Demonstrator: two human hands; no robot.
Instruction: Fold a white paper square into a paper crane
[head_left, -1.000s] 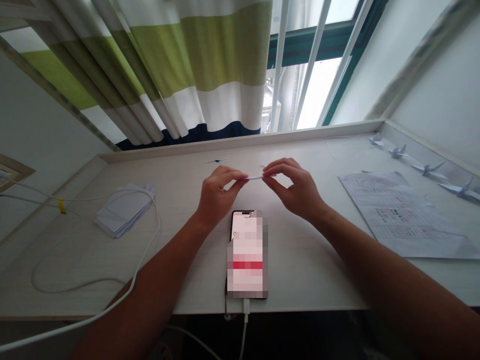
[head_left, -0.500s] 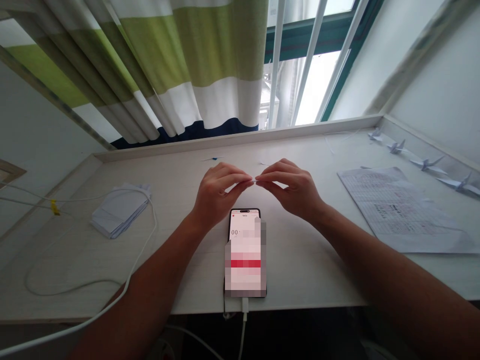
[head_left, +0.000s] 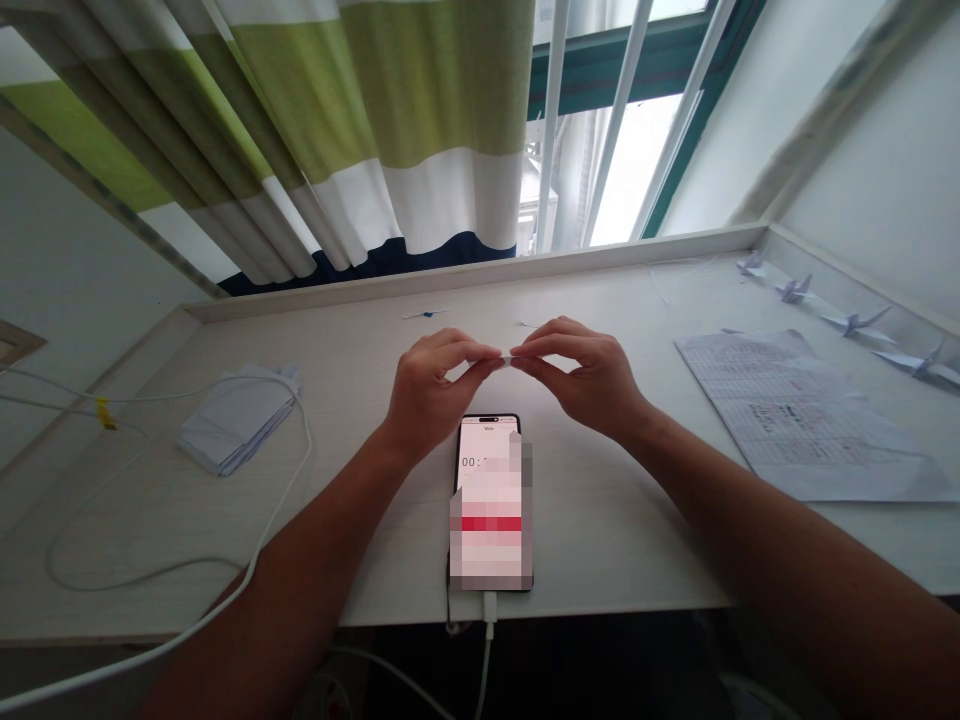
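Paper is clamped by left fingers and right fingers above the rimmed desk.

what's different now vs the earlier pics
Since the first picture, the left hand and right hand have drawn closer together at the fingertips, so less of the white paper shows between them. Both pinch it as before; nothing was picked up or let go. The phone, paper stack, written sheet and folded birds stayed put.
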